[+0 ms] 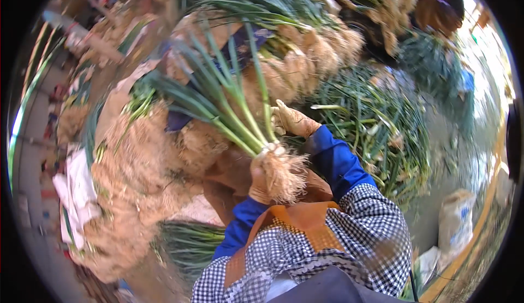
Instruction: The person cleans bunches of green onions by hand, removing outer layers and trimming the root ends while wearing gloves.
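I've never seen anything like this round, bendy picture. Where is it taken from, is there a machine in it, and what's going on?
No machine is working here: these are a person's own hands. The camera sits on their head and looks down; its wide fisheye lens bends straight edges and leaves the dark rim. So the blue sleeves and checked cloth are the wearer's.

The left hand holds a bunch of onions near its pale, shaggy roots. The right hand is beside the stalks; whether it grips one, I can't tell.

Around them lie a green pile to the right and a rooty heap to the left.
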`<state>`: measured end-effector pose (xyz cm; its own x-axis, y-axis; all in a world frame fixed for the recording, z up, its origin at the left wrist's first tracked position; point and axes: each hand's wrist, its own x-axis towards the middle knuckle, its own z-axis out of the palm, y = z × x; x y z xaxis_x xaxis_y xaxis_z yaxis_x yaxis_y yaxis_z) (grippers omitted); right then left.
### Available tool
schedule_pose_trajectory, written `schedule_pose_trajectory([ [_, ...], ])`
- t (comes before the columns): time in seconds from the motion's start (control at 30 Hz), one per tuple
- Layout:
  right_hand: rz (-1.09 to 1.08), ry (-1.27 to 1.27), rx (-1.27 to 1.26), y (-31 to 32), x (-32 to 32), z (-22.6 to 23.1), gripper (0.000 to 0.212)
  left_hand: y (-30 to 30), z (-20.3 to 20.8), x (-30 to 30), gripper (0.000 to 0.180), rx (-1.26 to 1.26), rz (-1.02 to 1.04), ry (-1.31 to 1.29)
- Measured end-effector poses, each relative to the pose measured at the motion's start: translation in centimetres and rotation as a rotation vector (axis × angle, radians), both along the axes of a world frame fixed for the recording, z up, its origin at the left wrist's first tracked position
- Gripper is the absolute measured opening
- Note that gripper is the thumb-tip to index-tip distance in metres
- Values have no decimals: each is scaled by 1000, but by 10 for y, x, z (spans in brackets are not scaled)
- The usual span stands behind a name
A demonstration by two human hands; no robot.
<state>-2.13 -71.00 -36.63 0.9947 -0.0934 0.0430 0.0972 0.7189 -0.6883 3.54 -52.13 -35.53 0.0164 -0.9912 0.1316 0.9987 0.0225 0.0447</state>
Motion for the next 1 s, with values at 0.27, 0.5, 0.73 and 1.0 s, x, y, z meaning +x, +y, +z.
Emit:
schedule_pose_trajectory([
  [0.27,-926,438,-535,69,47,-27,31,22,-42,15,22,600,315,-198],
  [0.5,-927,529,-1083,73,-77,-14,32,10,-17,7,20,574,316,-142],
  [0.73,43,1457,-1768,2,-143,11,44,7,-19,15,20,466,262,-94],
  [1.0,-562,140,-1979,74,-16,39,25,7,-17,13,20,621,383,-154],
])
